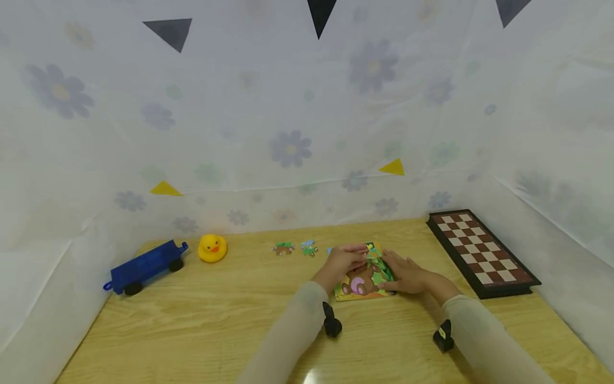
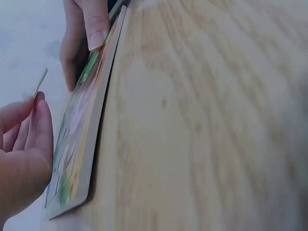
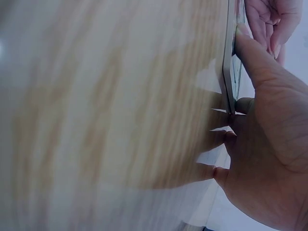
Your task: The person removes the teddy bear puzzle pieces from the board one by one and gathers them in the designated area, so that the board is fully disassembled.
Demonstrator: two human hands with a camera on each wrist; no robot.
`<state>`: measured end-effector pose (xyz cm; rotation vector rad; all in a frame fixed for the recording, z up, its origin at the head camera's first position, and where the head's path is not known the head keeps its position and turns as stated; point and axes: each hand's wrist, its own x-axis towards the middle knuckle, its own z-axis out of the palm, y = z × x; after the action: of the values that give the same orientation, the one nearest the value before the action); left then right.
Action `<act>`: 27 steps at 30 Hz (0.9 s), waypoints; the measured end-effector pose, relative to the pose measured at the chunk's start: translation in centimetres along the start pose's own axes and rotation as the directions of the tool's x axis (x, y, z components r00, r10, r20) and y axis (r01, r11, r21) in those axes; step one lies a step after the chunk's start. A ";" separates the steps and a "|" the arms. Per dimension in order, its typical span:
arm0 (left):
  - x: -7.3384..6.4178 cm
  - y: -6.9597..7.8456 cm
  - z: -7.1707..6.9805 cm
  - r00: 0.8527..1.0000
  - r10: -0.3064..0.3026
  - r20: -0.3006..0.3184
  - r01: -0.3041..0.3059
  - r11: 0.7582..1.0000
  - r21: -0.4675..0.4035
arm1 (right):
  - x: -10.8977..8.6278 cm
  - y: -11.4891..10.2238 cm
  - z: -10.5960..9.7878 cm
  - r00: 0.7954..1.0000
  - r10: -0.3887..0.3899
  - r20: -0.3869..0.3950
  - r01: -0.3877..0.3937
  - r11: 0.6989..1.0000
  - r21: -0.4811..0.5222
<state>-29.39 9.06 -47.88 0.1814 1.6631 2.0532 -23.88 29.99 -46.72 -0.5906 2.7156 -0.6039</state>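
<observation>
A jigsaw puzzle board (image 1: 358, 285) with a brown bear picture lies flat on the table. Over its left side, my left hand (image 1: 342, 264) pinches a thin puzzle piece (image 2: 41, 83), seen edge-on above the board in the left wrist view. What is printed on that piece cannot be made out. On the board's right edge rests my right hand (image 1: 409, 274), its fingers extended and its thumb on the picture. In the right wrist view, the fingers of the right hand (image 3: 264, 130) touch the table beside the board's edge. My hands cover part of the picture.
Two loose puzzle pieces, one brown and green (image 1: 284, 248) and one blue and green (image 1: 309, 248), lie behind the board to the left. Farther left are a yellow rubber duck (image 1: 212, 248) and a blue toy wagon (image 1: 146, 268). A checkered game board (image 1: 477, 250) lies at right.
</observation>
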 end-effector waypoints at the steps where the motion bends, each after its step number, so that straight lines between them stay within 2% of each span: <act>1: -0.1 0.0 -0.3 1.000 0.003 0.026 -0.004 1.000 0.008 | 0.0 0.0 0.0 1.000 0.001 0.002 -0.001 1.000 -0.002; 8: -1.3 0.9 -2.9 0.983 0.038 0.179 -0.059 0.992 0.114 | 0.1 0.0 -0.1 1.000 -0.012 -0.007 0.012 1.000 0.009; 11: -1.9 1.2 -4.3 0.976 0.049 0.212 -0.080 0.987 0.142 | 0.1 0.1 0.0 1.000 -0.006 -0.013 0.006 1.000 0.007; 14: -2.6 1.4 -5.7 0.976 0.053 0.213 -0.087 0.984 0.156 | 0.2 0.1 0.1 1.000 0.007 -0.008 -0.007 1.000 -0.011; 20: -4.0 1.8 -8.4 0.985 0.067 0.160 -0.083 0.992 0.099 | 0.1 -0.2 0.1 1.000 -0.014 -0.014 0.014 1.000 0.002; 27: -5.4 2.6 -11.7 0.990 0.078 0.122 -0.091 0.990 0.106 | -0.1 -0.5 -0.2 1.000 -0.010 -0.013 0.010 1.000 -0.010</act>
<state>-30.09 -3.99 -47.26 0.4088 1.7240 1.9708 -23.75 29.71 -46.30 -0.6050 2.7311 -0.5994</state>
